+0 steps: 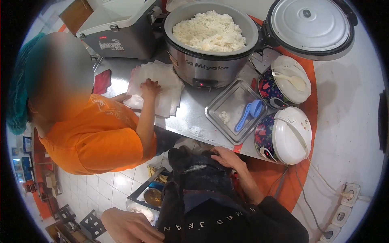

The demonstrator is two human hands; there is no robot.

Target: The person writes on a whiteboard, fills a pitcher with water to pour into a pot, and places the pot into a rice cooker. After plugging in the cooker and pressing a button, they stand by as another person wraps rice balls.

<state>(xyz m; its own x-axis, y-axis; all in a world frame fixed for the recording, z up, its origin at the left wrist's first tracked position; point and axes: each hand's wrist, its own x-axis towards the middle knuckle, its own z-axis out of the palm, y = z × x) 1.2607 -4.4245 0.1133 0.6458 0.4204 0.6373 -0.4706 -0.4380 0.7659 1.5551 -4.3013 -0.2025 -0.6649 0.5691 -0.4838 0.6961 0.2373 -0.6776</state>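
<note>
My right hand (227, 157) lies against the dark clothing at my front, its fingers stretched out, just below the metal table's edge. It holds nothing that I can see. At the lower left, my left hand (131, 226) hangs beside my black shirt with its back to the camera; its fingers are mostly hidden. The nearest thing on the table is a shallow metal tray (221, 126), with a blue ladle-like scoop (244, 118) and a small clump of rice (224, 117) in it. Behind the tray, a large open Miyako rice cooker (210, 73) holds white rice (208, 31).
Two flowered rice cookers with white lids (289, 79) (292, 133) stand at the right. A co-worker in an orange shirt (97, 141) touches a stack of paper sheets (162, 93). A grey cooler box (121, 42) sits behind. Cords run to wall sockets (342, 214).
</note>
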